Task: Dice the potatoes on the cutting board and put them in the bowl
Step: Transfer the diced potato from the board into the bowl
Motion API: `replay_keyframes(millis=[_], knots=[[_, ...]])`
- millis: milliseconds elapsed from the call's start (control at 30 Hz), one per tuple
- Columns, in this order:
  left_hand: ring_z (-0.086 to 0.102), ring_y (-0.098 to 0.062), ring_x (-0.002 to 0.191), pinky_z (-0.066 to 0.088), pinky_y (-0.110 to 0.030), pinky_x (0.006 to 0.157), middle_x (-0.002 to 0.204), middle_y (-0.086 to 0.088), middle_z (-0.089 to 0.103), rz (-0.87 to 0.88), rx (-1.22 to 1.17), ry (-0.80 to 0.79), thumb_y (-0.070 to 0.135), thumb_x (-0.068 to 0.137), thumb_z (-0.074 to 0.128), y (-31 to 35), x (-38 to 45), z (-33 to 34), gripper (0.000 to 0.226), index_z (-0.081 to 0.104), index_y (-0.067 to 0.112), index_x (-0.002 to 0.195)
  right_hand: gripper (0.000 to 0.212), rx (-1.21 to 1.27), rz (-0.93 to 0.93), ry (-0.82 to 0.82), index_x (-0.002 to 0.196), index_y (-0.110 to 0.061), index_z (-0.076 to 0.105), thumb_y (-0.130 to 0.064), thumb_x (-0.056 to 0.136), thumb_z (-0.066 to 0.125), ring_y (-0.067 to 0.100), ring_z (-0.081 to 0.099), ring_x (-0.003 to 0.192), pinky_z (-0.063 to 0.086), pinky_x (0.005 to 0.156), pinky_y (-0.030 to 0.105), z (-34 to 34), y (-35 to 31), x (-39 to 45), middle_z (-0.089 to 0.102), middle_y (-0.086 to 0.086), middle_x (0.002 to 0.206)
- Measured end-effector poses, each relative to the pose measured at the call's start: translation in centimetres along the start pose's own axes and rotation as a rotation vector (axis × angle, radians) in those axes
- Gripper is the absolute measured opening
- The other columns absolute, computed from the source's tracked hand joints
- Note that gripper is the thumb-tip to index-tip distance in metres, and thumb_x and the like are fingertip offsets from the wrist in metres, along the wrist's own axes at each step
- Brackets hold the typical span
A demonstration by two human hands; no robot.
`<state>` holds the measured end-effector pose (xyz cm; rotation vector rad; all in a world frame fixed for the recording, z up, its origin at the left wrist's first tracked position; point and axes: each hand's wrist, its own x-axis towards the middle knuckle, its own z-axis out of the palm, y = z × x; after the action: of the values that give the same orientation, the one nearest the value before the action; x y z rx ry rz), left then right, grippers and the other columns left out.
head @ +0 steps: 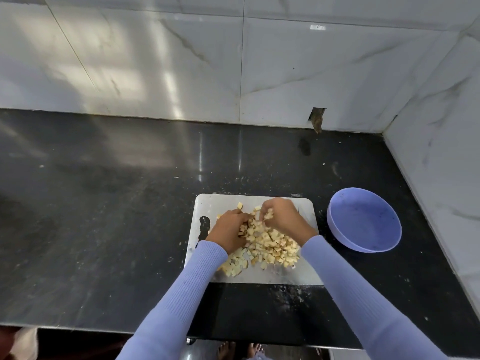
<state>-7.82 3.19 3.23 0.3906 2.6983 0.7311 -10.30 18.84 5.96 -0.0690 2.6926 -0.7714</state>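
Observation:
A heap of diced potato pieces (270, 246) lies on the steel cutting board (304, 275). My left hand (228, 231) rests on the heap's left side, fingers curled into the pieces. My right hand (283, 216) is at the heap's far end, its fingers curled around several dice. The purple bowl (363, 220) stands to the right of the board and looks empty. A knife with a black handle (204, 227) lies on the board's left side, partly hidden by my left wrist.
The board sits on a black stone counter (104, 229) near its front edge. White marble-tiled walls close the back and the right side. The bowl stands near the right wall. Bare feet show below the counter edge.

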Motion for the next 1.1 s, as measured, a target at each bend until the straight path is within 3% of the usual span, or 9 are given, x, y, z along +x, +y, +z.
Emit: replay_keyframes(millis=[100, 200, 367, 500, 567, 633, 767, 867, 1100], knots=[[0.047, -0.022, 0.119, 0.037, -0.029, 0.103, 0.126, -0.002, 0.054, 0.002, -0.029, 0.025, 0.010, 0.077, 0.074, 0.0, 0.0, 0.3, 0.060, 0.053, 0.019, 0.132, 0.015, 0.174, 0.038, -0.039, 0.087, -0.013, 0.073, -0.002, 0.077, 0.076, 0.014, 0.060, 0.090, 0.049, 0.067, 0.018, -2.4, 1.0, -1.1, 0.060, -0.003, 0.105], [0.042, -0.020, 0.126, 0.031, -0.029, 0.107, 0.134, -0.001, 0.050, 0.059, -0.004, 0.075, 0.015, 0.079, 0.070, 0.7, -0.2, 0.6, 0.057, 0.052, 0.021, 0.133, 0.017, 0.270, 0.028, -0.103, 0.089, -0.015, 0.073, -0.001, 0.080, 0.073, 0.015, 0.059, 0.101, 0.052, 0.087, 0.029, -3.2, 2.1, -1.9, 0.064, 0.000, 0.113], [0.025, -0.018, 0.138, 0.022, -0.030, 0.112, 0.151, 0.001, 0.031, 0.148, 0.010, -0.014, 0.023, 0.079, 0.070, 2.4, -0.6, 1.5, 0.075, 0.034, 0.022, 0.144, 0.021, 0.379, 0.032, 0.070, 0.100, -0.010, 0.072, -0.002, 0.081, 0.071, 0.019, 0.062, 0.108, 0.048, 0.084, 0.017, -2.4, 4.1, -4.2, 0.068, 0.004, 0.112], [0.031, -0.018, 0.135, 0.029, -0.029, 0.109, 0.147, -0.002, 0.037, 0.142, -0.051, -0.025, 0.008, 0.083, 0.061, 2.8, -0.5, 2.2, 0.067, 0.034, 0.019, 0.143, 0.082, 0.110, 0.033, -0.050, 0.140, -0.019, 0.040, -0.015, 0.071, 0.083, 0.022, 0.034, 0.136, 0.029, 0.106, 0.028, 0.9, 4.2, -5.8, 0.040, 0.006, 0.145], [0.039, -0.019, 0.129, 0.033, -0.026, 0.106, 0.141, -0.003, 0.044, 0.119, -0.098, 0.012, 0.002, 0.084, 0.057, 2.7, -0.4, 2.3, 0.061, 0.038, 0.017, 0.141, 0.095, 0.042, 0.039, -0.052, 0.148, -0.026, 0.025, -0.017, 0.072, 0.081, 0.026, 0.012, 0.145, 0.021, 0.114, 0.035, 3.1, 3.9, -5.8, 0.016, 0.009, 0.157], [0.043, -0.019, 0.125, 0.034, -0.025, 0.104, 0.138, -0.004, 0.047, 0.107, -0.124, 0.029, 0.000, 0.085, 0.055, 2.6, -0.4, 2.2, 0.059, 0.040, 0.015, 0.139, 0.084, -0.043, 0.035, 0.010, 0.146, -0.030, 0.028, -0.015, 0.079, 0.075, 0.030, 0.009, 0.144, 0.024, 0.113, 0.038, 4.0, 3.6, -5.8, 0.013, 0.007, 0.157], [0.044, -0.020, 0.125, 0.033, -0.026, 0.105, 0.137, -0.004, 0.049, 0.127, -0.146, 0.087, 0.002, 0.086, 0.057, 2.7, -0.6, 2.3, 0.055, 0.043, 0.014, 0.138, 0.042, -0.127, -0.024, 0.176, 0.132, -0.026, 0.047, -0.011, 0.093, 0.049, 0.031, 0.032, 0.125, 0.040, 0.093, 0.033, 3.4, 3.1, -5.8, 0.037, 0.006, 0.133], [0.049, -0.020, 0.120, 0.034, -0.024, 0.102, 0.129, -0.004, 0.054, 0.160, -0.157, 0.172, 0.000, 0.084, 0.058, 2.7, -1.0, 2.6, 0.049, 0.052, 0.014, 0.131, 0.038, -0.264, -0.023, 0.168, 0.123, -0.018, 0.054, -0.001, 0.091, 0.040, 0.035, 0.043, 0.110, 0.045, 0.081, 0.035, 2.6, 3.2, -5.0, 0.043, 0.010, 0.117], [0.053, -0.020, 0.115, 0.035, -0.019, 0.096, 0.124, -0.003, 0.058, 0.184, -0.169, 0.239, -0.001, 0.084, 0.059, 2.2, -1.8, 3.0, 0.043, 0.059, 0.014, 0.124, 0.020, 0.165, 0.073, 0.074, 0.089, -0.011, 0.069, 0.006, 0.077, 0.072, 0.023, 0.061, 0.102, 0.049, 0.074, 0.023, -1.1, 4.3, -3.7, 0.064, 0.008, 0.112]])
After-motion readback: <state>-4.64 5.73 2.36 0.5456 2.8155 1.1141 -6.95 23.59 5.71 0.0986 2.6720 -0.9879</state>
